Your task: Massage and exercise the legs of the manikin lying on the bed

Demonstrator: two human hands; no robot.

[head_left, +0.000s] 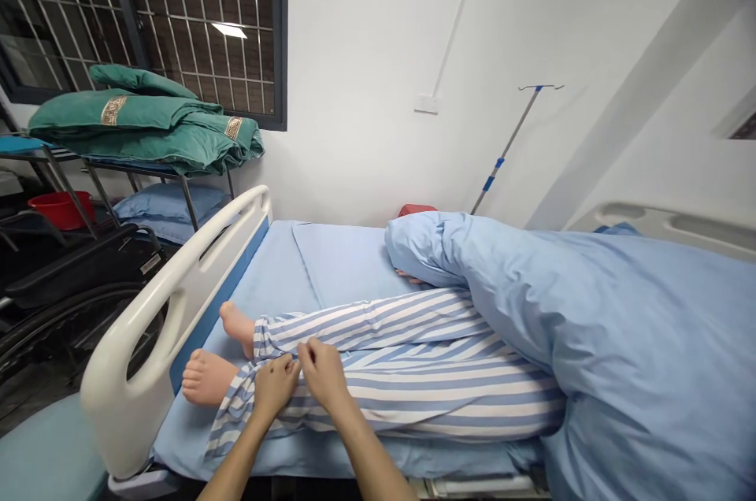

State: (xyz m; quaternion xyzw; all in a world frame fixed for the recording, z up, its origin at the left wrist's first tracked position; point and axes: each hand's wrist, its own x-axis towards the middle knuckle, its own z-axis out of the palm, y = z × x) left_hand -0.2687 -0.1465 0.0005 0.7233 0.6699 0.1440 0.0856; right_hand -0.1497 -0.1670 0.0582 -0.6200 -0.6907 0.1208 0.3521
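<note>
Blue-and-white striped trousers (437, 398) cover the legs of a figure, apparently a manikin, lying on the bed. Its bare near foot (208, 377) and far foot (237, 326) stick out of the trouser ends. With fingers curled, my left hand (275, 387) grips the fabric over the near lower leg. Just to its right, my right hand (324, 376) is closed on the same trousers, its fingertips close to my left hand. My fingers hide the pinched cloth itself. A light blue quilt (638, 328) is folded back over the figure's upper body.
A white footboard (133, 351) stands left of the feet. Beyond it are a wheelchair (76, 288), a red basin (62, 209) and green bedding (147, 123) on a rack. An IV pole (509, 142) rises behind the bed.
</note>
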